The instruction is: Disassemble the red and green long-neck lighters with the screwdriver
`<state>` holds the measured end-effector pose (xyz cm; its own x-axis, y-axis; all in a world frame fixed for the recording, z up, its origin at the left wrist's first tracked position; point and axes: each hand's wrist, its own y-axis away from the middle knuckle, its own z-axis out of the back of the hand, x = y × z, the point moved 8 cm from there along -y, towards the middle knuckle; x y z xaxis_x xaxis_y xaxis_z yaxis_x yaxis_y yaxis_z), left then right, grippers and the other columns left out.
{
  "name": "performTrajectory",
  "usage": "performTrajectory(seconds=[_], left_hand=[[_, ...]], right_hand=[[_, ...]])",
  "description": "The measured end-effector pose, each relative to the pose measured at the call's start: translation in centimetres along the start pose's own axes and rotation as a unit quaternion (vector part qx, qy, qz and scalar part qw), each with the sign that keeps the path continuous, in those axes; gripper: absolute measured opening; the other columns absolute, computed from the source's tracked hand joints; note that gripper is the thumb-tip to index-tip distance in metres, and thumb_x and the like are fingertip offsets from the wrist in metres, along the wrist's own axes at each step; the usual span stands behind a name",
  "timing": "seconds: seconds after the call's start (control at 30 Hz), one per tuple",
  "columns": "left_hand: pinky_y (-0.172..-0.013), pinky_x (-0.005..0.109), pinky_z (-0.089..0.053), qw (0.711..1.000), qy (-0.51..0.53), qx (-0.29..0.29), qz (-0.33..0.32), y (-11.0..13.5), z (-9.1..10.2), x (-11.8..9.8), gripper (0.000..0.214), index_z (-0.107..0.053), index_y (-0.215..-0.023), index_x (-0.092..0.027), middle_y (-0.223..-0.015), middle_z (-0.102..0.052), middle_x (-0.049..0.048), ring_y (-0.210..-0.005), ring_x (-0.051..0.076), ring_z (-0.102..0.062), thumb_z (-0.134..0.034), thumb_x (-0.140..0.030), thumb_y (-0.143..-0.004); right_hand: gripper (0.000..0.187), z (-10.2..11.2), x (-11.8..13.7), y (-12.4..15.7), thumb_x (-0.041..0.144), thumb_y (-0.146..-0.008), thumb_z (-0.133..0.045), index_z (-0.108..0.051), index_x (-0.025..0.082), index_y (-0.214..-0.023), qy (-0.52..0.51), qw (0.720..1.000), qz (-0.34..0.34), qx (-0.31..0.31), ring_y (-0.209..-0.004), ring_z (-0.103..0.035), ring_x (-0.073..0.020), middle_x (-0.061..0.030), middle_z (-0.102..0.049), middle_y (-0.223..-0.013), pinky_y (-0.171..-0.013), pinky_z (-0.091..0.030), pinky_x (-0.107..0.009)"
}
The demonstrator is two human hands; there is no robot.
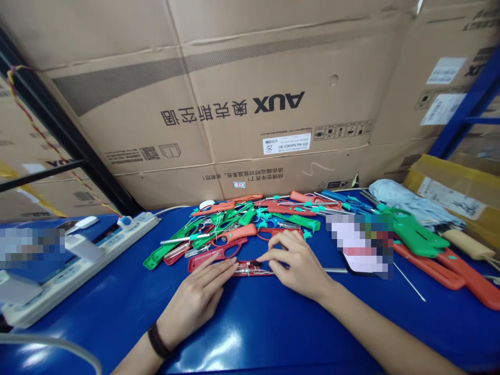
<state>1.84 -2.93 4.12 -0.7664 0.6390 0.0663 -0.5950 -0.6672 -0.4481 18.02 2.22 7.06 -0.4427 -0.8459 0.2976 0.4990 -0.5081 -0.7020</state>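
An opened red long-nosed gas lighter point(244, 270) lies on the blue table in front of me, its inner parts and thin wires showing. My left hand point(209, 281) holds the lighter down at its left end, fingers close together. At its middle, my right hand point(291, 260) has thumb and forefinger pinched at a small dark part point(254, 264) inside the body; the fingertips partly hide it. The metal nozzle point(336, 270) sticks out to the right beyond that hand. Just behind lies a red lighter shell point(203, 259) with a finger loop.
A heap of lighter parts in green point(191, 227), red and orange lies behind my hands. To the right are a phone point(361, 247), whole green and orange lighters point(416, 229) and a thin metal rod point(410, 283). A power strip point(117, 245) stands left; cardboard boxes point(234, 67) wall the back.
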Motion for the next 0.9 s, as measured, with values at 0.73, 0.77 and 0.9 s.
performTrajectory(seconds=[0.73,0.77,0.9], left_hand=[[-0.099,0.051,-0.035,0.991,0.044,0.039,0.117,-7.7,-0.3,6.2,0.035,-0.073,-0.078,-0.028,-0.095,-0.069,0.0004,-0.095,0.021,-0.061,-0.045,-0.007,-0.078],[-0.101,0.052,-0.032,0.992,0.042,0.042,0.115,-7.8,-0.6,6.2,0.036,-0.073,-0.079,-0.029,-0.095,-0.068,0.0001,-0.096,0.02,-0.06,-0.045,-0.006,-0.077],[-0.103,0.051,-0.03,0.991,0.037,0.06,0.116,-7.8,-1.5,6.9,0.032,-0.072,-0.081,-0.029,-0.098,-0.068,0.0003,-0.096,0.02,-0.061,-0.048,-0.01,-0.078]], right_hand=[[0.026,2.9,-2.3,-0.4,0.011,-0.083,-0.048,-0.07,0.023,-0.076,-0.002,0.993,-0.064,-0.103,-0.077,-0.054,-0.0171,-0.0028,-0.059,-0.077,-0.075,-0.037,-0.033],[0.026,3.0,-2.4,-0.4,0.011,-0.083,-0.048,-0.07,0.023,-0.076,0.0,0.992,-0.066,-0.106,-0.077,-0.054,-0.017,-0.0027,-0.059,-0.077,-0.075,-0.037,-0.033],[0.026,3.5,-2.7,-0.6,0.011,-0.083,-0.048,-0.069,0.023,-0.073,0.007,0.99,-0.071,-0.121,-0.074,-0.054,-0.0156,-0.0014,-0.058,-0.074,-0.072,-0.036,-0.031]])
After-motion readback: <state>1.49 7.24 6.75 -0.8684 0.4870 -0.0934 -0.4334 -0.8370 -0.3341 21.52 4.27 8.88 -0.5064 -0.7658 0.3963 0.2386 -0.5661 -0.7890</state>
